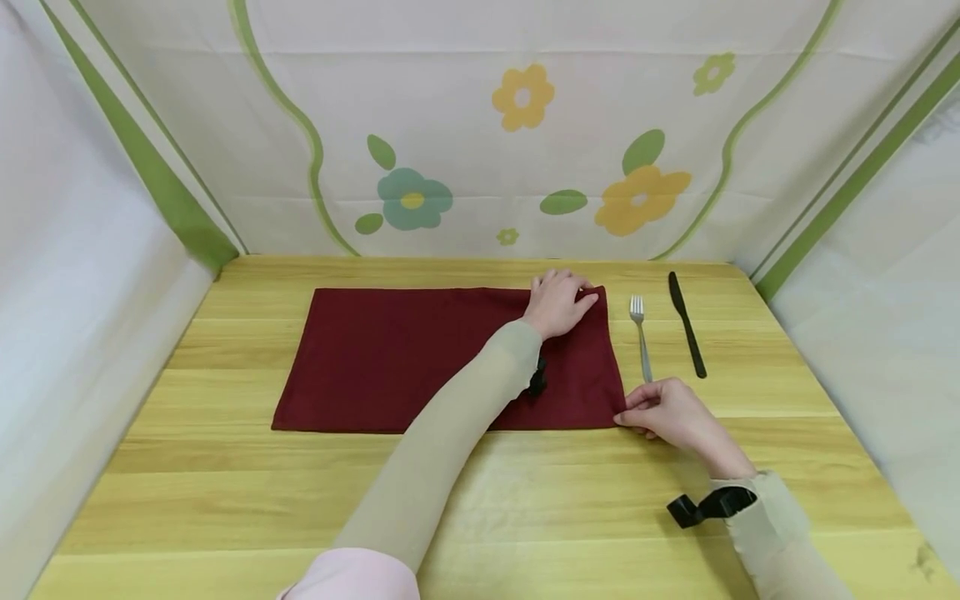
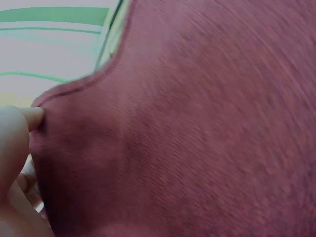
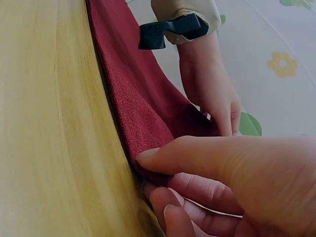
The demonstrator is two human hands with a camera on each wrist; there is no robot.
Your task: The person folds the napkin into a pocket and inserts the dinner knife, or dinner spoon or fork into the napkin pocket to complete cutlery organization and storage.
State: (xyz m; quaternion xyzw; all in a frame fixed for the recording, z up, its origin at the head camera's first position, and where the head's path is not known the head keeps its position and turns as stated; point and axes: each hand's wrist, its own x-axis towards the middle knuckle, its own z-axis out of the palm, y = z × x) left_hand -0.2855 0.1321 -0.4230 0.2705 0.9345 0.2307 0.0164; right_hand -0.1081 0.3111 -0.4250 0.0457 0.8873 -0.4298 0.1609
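A dark red cloth napkin (image 1: 397,358), a long rectangle, lies on the wooden table. My left hand (image 1: 558,304) reaches across it and pinches its far right corner; in the left wrist view the thumb presses on the cloth's hemmed edge, which is slightly raised. The near right corner is pinched between thumb and fingers of my right hand (image 1: 671,417), also seen in the right wrist view, where the cloth edge (image 3: 133,113) lifts a little off the wood. Just beyond the right hand lies a silver fork (image 1: 641,333), its handle end close to the fingers.
A black knife (image 1: 686,325) lies to the right of the fork. The wooden table (image 1: 225,500) extends around the cloth. Behind it hangs a white curtain (image 1: 465,100) with flower prints, and white fabric (image 1: 90,250) borders both sides.
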